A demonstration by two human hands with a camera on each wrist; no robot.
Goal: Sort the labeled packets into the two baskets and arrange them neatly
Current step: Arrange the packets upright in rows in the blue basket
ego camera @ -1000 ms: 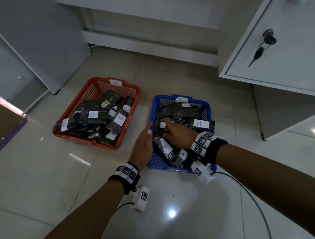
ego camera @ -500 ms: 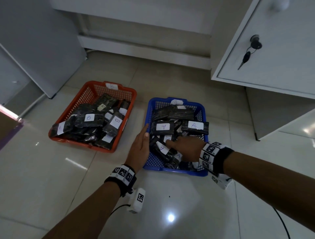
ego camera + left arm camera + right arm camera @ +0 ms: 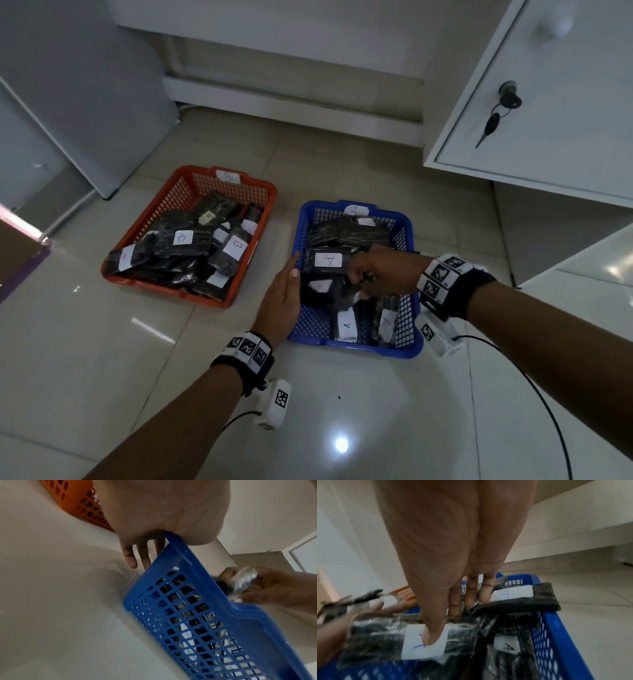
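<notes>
Left hand (image 3: pixel 281 301): fingers straight — pressed flat against blue basket (image 3: pixel 407 346) side.
Right hand (image 3: pixel 383 272): pinching an A packet (image 3: pixel 412 641) — thumb on label.

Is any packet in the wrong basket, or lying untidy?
No readable label is misplaced. The A packets in the blue basket lie crossed at different angles. The B packets in the red basket are heaped, some overlapping and tilted.
</notes>
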